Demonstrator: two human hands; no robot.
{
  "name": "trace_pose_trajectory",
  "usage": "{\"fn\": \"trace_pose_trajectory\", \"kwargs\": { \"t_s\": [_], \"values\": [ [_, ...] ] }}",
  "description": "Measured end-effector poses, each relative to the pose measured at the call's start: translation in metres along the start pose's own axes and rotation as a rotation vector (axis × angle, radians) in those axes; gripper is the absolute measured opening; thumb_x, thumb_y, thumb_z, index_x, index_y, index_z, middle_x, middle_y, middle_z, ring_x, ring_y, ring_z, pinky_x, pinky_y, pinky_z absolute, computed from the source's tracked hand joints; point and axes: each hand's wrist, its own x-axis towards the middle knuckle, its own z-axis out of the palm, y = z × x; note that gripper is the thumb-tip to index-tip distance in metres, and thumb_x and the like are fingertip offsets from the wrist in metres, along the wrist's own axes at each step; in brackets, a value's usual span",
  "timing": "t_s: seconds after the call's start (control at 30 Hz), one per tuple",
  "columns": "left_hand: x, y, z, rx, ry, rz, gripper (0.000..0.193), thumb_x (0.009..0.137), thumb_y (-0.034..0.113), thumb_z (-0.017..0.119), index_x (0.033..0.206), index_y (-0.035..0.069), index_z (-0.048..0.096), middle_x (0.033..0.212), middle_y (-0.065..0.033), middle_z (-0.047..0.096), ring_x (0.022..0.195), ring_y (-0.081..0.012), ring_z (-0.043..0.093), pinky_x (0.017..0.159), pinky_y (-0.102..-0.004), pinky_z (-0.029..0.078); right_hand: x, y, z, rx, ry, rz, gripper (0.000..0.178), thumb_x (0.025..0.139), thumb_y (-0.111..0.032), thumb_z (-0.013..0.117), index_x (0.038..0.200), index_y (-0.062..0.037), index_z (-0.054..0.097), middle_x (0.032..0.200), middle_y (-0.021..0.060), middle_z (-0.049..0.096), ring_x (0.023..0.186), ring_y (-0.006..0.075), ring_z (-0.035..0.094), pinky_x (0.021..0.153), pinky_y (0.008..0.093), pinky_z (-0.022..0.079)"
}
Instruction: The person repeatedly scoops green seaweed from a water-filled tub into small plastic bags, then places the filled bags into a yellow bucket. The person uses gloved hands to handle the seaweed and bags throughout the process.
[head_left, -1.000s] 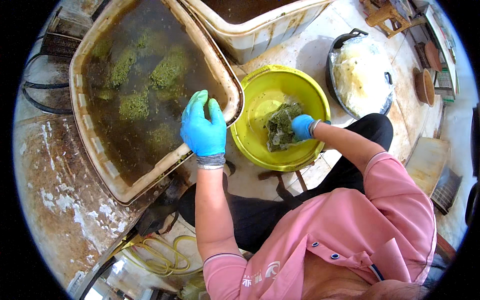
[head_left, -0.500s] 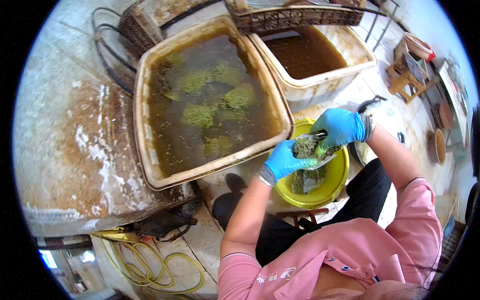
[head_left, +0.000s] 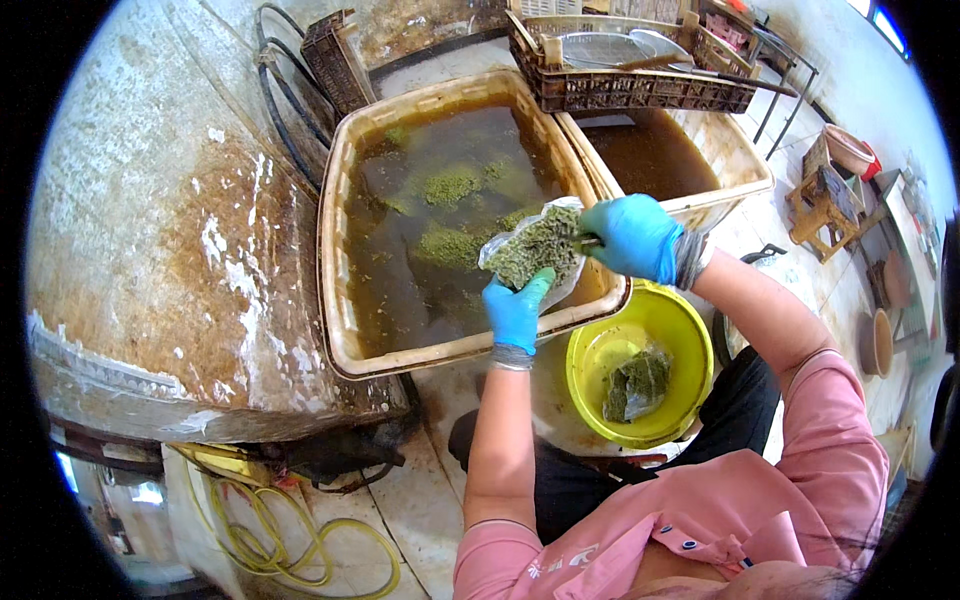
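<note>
Above the near right part of the water tub, my left hand (head_left: 517, 308), in a blue glove, holds a clear plastic bag (head_left: 540, 250) of green, grainy plant matter from below. The bag is tilted and its contents show. My blue-gloved right hand (head_left: 632, 240) is closed at the bag's right side, around a small dark metal tool (head_left: 591, 241) whose kind is mostly hidden by the fingers. Below sits a yellow bucket (head_left: 690, 335), with another bag of green stuff (head_left: 640, 383) in it. Green clumps (head_left: 450, 186) float in the brown water of the white tub (head_left: 337, 240).
A second white tub (head_left: 735, 180) of brown liquid stands behind to the right. A brown plastic crate (head_left: 640, 95) with a round strainer lies across it. A stained block (head_left: 200, 270) fills the left. A yellow hose (head_left: 270, 540) coils on the floor; a wooden stool (head_left: 825, 215) stands right.
Both hands have carried the plastic bag up and left from over the yellow bucket to over the tub. The bucket and the bag inside it now show fully. The view has shifted slightly.
</note>
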Motion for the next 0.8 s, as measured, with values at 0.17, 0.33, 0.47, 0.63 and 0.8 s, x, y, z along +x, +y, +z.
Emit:
{"fn": "trace_pose_trajectory", "kwargs": {
  "t_s": [0.17,0.33,0.47,0.63,0.8],
  "values": [
    [0.008,-0.003,-0.009,0.114,0.038,0.007,0.037,0.074,0.002,0.075,0.108,-0.004,0.062,0.103,-0.0082,0.067,0.087,-0.0154,0.063,0.082,-0.0304,0.050,0.034,-0.029,0.012,-0.130,-0.140,-0.013,0.015,0.073,-0.017,0.061,0.079,-0.0049,0.067,0.075,0.0171,0.065,0.071,0.0352,0.065,0.063,0.0444,0.051],
    [0.004,0.001,-0.019,0.238,0.034,0.037,0.038,0.071,0.004,0.077,0.105,-0.005,0.063,0.101,-0.0085,0.068,0.087,-0.0150,0.063,0.082,-0.0312,0.050,0.061,-0.036,0.013,-0.168,-0.250,-0.116,0.014,0.072,-0.014,0.062,0.077,-0.0044,0.071,0.075,0.0181,0.066,0.070,0.0353,0.066,0.063,0.0421,0.053],
    [0.008,0.000,-0.030,0.192,0.000,0.031,0.038,0.071,0.004,0.077,0.106,-0.005,0.063,0.101,-0.0087,0.068,0.087,-0.0149,0.064,0.082,-0.0312,0.050,0.064,-0.038,0.020,-0.165,-0.258,-0.178,0.016,0.073,-0.016,0.062,0.077,-0.0047,0.071,0.075,0.0182,0.066,0.070,0.0347,0.066,0.064,0.0417,0.054],
    [0.004,0.007,-0.034,0.281,-0.001,0.038,0.039,0.069,0.002,0.076,0.105,-0.006,0.062,0.100,-0.0103,0.068,0.087,-0.0159,0.064,0.082,-0.0308,0.050,0.069,-0.040,0.025,-0.194,-0.294,-0.172,0.016,0.073,-0.017,0.062,0.078,-0.0046,0.071,0.076,0.0183,0.067,0.072,0.0345,0.067,0.064,0.0414,0.054],
    [-0.001,0.005,-0.053,0.314,-0.022,0.030,0.039,0.070,0.002,0.077,0.106,-0.006,0.062,0.100,-0.0099,0.068,0.087,-0.0161,0.063,0.081,-0.0308,0.050,0.068,0.016,0.046,-0.266,-0.333,-0.046,0.014,0.073,-0.016,0.062,0.077,-0.0057,0.071,0.078,0.0178,0.068,0.073,0.0354,0.067,0.065,0.0420,0.054]
  ]
}}
